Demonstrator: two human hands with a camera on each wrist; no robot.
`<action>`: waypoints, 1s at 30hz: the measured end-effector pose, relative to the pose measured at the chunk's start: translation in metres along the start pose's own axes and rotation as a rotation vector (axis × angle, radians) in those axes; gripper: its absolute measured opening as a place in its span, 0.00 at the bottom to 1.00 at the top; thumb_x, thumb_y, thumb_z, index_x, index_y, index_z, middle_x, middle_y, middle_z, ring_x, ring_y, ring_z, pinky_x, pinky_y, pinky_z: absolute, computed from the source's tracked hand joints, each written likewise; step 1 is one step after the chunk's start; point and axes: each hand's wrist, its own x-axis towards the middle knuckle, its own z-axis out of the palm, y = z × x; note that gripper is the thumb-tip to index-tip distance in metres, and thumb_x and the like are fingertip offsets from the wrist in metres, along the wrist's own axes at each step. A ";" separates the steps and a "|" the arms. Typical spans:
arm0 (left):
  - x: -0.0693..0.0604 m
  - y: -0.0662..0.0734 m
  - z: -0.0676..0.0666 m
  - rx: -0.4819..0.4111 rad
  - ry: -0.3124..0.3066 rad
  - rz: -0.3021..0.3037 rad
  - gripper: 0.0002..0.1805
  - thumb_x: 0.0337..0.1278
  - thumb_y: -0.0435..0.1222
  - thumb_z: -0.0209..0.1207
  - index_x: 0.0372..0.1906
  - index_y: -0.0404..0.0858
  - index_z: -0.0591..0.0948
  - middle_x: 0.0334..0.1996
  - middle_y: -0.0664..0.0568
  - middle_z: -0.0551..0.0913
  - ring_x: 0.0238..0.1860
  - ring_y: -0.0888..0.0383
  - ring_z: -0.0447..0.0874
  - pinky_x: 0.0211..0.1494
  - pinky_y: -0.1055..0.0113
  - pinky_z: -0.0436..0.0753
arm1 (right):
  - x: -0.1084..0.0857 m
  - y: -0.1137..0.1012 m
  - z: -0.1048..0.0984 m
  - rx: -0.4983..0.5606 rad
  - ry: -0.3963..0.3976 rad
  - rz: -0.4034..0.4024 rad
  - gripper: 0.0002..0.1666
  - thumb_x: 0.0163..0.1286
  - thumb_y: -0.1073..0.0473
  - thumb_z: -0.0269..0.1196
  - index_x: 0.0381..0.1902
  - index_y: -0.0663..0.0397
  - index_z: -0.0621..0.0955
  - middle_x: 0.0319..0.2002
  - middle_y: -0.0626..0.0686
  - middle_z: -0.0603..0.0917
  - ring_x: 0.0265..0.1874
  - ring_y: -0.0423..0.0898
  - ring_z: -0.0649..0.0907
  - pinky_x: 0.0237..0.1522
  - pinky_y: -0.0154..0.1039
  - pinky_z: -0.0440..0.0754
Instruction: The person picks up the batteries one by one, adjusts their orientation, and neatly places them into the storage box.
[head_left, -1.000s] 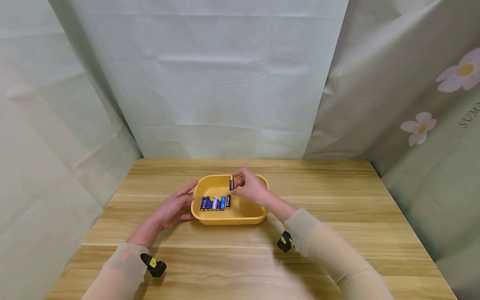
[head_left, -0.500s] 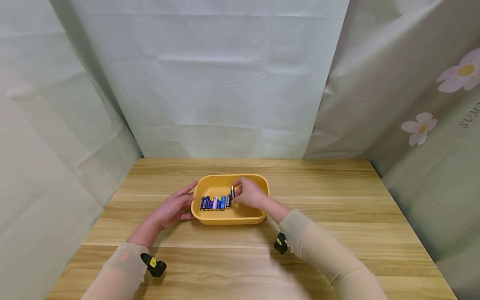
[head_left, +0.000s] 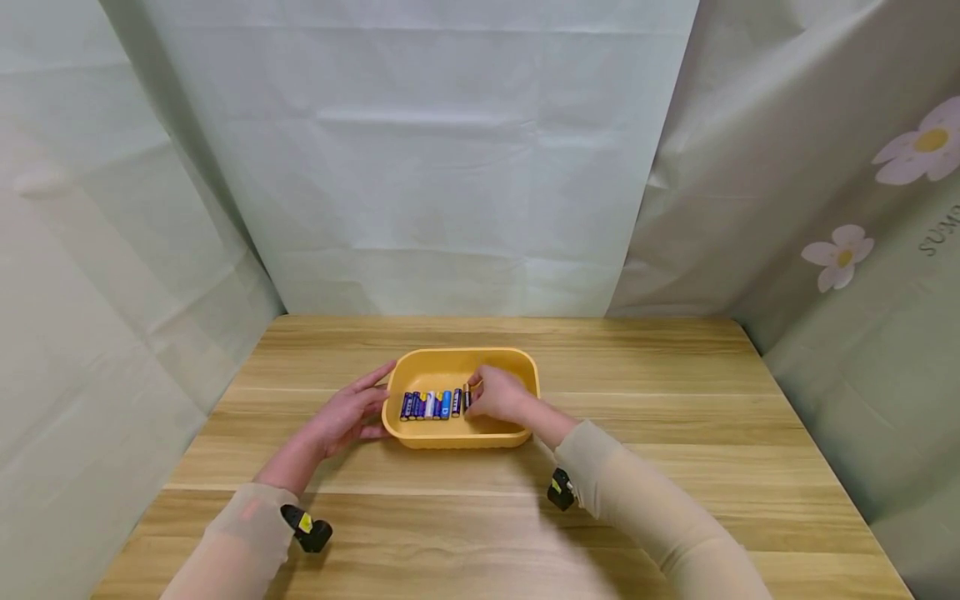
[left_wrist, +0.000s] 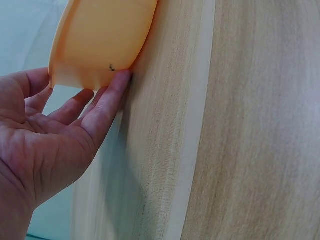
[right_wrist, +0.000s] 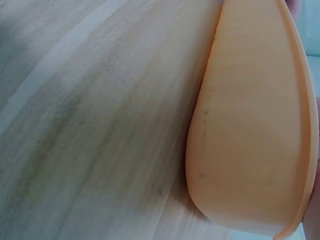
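A yellow plastic basket (head_left: 461, 442) stands on the table, with a row of several AA-size batteries (head_left: 430, 406) lying side by side in its left half. My right hand (head_left: 501, 395) reaches inside and pinches a dark battery with a copper-coloured end (head_left: 467, 398), just right of the row. Part of that battery is hidden by the fingers. At the basket's left end, my left hand (head_left: 347, 419) rests its fingertips against the outer wall. In the left wrist view, its fingers (left_wrist: 107, 107) reach along the wall, and the thumb touches near the rim.
The wooden table (head_left: 420, 533) has pale curtains (head_left: 450, 167) behind it and at both sides. A black wrist camera (head_left: 306, 530) sits on the left sleeve, another wrist camera (head_left: 561, 489) on the right one. The basket's outer wall (right_wrist: 250, 125) fills the right wrist view's right side.
My right hand has lowered the dark battery from above the basket's far part down beside the row, towards me. The left hand and the basket have stayed in place.
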 end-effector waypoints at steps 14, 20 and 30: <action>-0.002 0.002 0.002 0.006 0.002 -0.001 0.33 0.81 0.39 0.46 0.83 0.59 0.54 0.79 0.41 0.60 0.72 0.39 0.67 0.55 0.46 0.84 | -0.003 -0.001 0.003 0.010 -0.032 -0.012 0.28 0.55 0.61 0.80 0.51 0.62 0.81 0.32 0.47 0.84 0.31 0.42 0.80 0.39 0.36 0.79; -0.003 0.002 0.002 0.009 0.005 0.000 0.33 0.81 0.39 0.46 0.83 0.59 0.54 0.79 0.41 0.59 0.72 0.39 0.67 0.55 0.46 0.85 | -0.003 -0.001 0.003 0.029 -0.040 -0.017 0.28 0.56 0.65 0.78 0.54 0.64 0.80 0.30 0.48 0.84 0.29 0.42 0.81 0.35 0.34 0.78; -0.001 0.002 0.002 0.007 0.008 -0.012 0.33 0.81 0.39 0.47 0.82 0.59 0.55 0.78 0.42 0.61 0.70 0.41 0.70 0.54 0.48 0.85 | -0.008 -0.003 -0.011 0.056 0.011 -0.025 0.29 0.65 0.66 0.71 0.62 0.65 0.77 0.32 0.50 0.83 0.29 0.43 0.79 0.31 0.34 0.77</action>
